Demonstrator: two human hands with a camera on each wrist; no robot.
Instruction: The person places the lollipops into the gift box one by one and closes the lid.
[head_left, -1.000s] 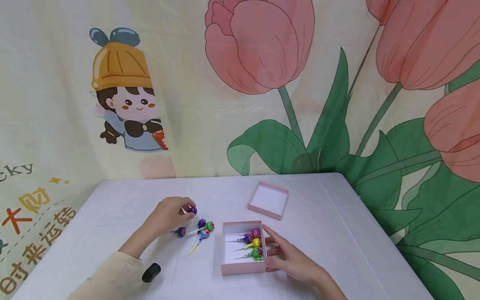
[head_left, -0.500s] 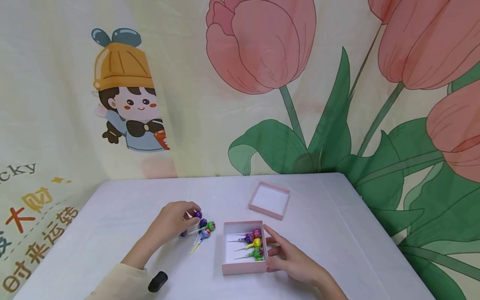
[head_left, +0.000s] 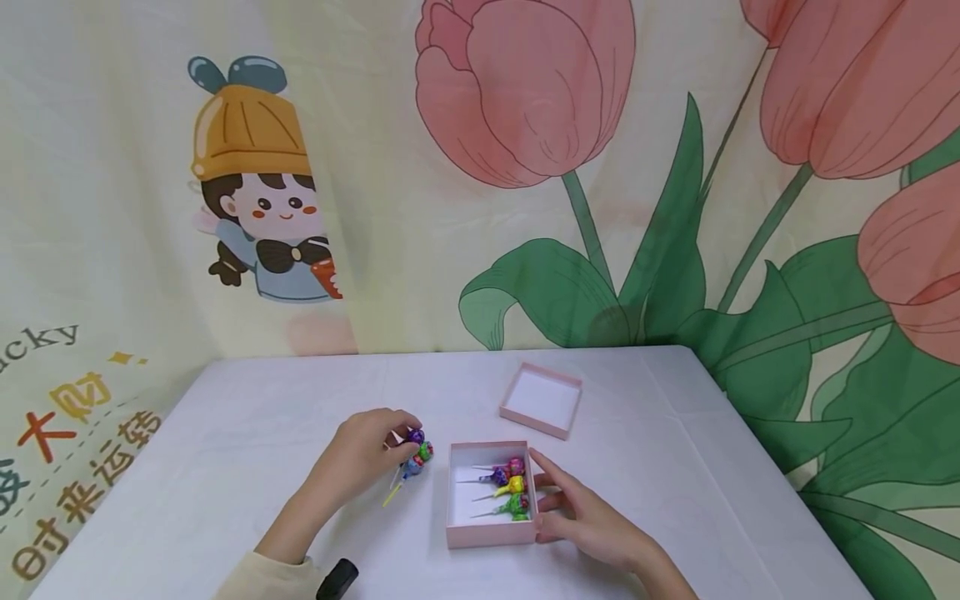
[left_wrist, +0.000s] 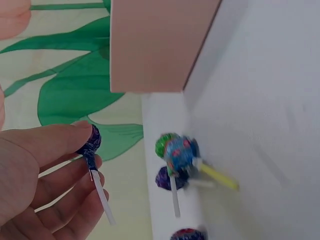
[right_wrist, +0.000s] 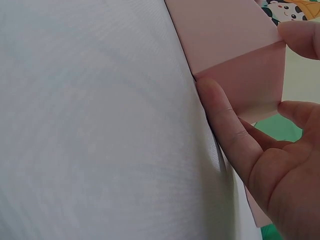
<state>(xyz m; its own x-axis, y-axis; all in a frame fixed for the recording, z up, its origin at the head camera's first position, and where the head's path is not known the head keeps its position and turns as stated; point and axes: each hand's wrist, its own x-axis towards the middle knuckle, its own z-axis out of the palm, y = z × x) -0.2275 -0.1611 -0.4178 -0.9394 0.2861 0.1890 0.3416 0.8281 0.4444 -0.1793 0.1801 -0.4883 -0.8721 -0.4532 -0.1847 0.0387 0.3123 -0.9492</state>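
Left-wrist view crops the lowest lollipop (left_wrist: 188, 234); head view, the black object (head_left: 337, 580).

Change over one second, head view. The left hand (head_left: 367, 454), carrying a purple lollipop (head_left: 415, 435), has travelled rightward and slightly nearer the wearer, closing on the pink box (head_left: 491, 535). The held lollipop, formerly left of the loose cluster, now overlaps its upper edge, near the green lollipop (head_left: 426, 451). The fingers now conceal the cluster's other purple lollipop (left_wrist: 164, 179), earlier exposed. The outlying purple-and-red lollipop (left_wrist: 188, 234), first visible, then partly covered, is now hidden behind the hand. The cream sleeve (head_left: 270, 577) and black device (head_left: 337, 579) have followed rightward and downward, the device now cut by the lower border.
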